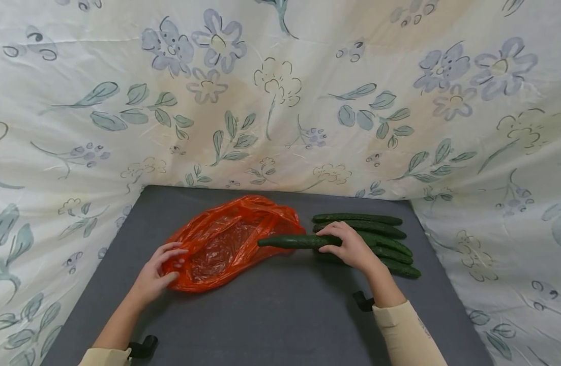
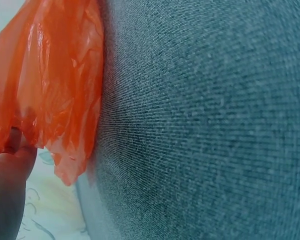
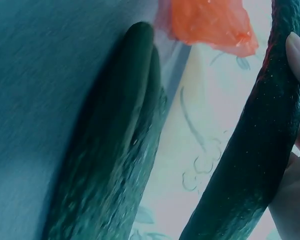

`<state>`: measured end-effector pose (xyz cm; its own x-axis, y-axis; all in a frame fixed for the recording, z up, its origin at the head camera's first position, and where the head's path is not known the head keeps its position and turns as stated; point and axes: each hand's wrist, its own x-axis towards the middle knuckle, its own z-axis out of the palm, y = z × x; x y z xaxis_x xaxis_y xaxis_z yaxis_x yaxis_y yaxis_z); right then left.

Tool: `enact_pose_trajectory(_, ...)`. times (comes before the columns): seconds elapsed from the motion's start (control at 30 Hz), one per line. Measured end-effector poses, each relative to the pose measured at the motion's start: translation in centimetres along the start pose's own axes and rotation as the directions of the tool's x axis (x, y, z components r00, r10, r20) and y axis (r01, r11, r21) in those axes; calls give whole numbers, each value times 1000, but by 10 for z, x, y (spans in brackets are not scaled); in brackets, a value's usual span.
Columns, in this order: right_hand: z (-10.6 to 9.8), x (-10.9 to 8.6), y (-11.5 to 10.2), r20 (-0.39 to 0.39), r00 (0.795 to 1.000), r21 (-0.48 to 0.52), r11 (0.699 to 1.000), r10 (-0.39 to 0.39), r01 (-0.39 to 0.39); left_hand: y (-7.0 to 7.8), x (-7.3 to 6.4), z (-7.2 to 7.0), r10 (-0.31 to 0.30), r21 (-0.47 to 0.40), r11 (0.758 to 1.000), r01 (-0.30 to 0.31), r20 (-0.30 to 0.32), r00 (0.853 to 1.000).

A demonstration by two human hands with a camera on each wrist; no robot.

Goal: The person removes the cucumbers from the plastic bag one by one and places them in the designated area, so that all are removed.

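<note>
An orange-red plastic bag (image 1: 216, 249) lies spread on the grey table with its mouth open upward. My left hand (image 1: 156, 274) holds its near left rim, fingers and thumb curled at the thin film. The left wrist view shows the bag (image 2: 65, 75) hanging in folds beside the thumb (image 2: 10, 175). My right hand (image 1: 349, 246) grips a dark green cucumber (image 1: 289, 242) near its right end. That cucumber points left, raised above the table, its tip overlapping the bag's right side in the head view. Several other cucumbers (image 1: 390, 235) lie side by side under and beyond the right hand.
The grey cloth-covered table (image 1: 271, 315) ends at a floral curtain (image 1: 280, 101) behind and at both sides. Black wrist mounts (image 1: 144, 347) sit below both hands. In the right wrist view, resting cucumbers (image 3: 110, 125) lie close to the held one.
</note>
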<state>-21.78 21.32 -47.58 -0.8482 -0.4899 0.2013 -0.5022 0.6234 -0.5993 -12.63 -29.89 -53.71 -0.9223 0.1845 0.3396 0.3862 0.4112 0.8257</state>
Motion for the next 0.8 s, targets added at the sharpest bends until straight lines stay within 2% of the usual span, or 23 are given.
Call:
enact_pose_trajectory(0.43, -12, -31, 26, -38, 998, -56, 997, 43, -45, -4, -2, 0, 3, -42, 999, -2, 4, 1000)
enact_pose_trajectory(0.63, -18, -48, 38, -36, 996, -91, 992, 82, -85, -3, 1, -1, 10, -31, 999, -10, 1, 1000)
enact_pose_trajectory(0.8, -18, -62, 46, -44, 995, -116, 988, 92, -97, -1, 0, -1, -7, -17, 1000, 7, 3, 1000)
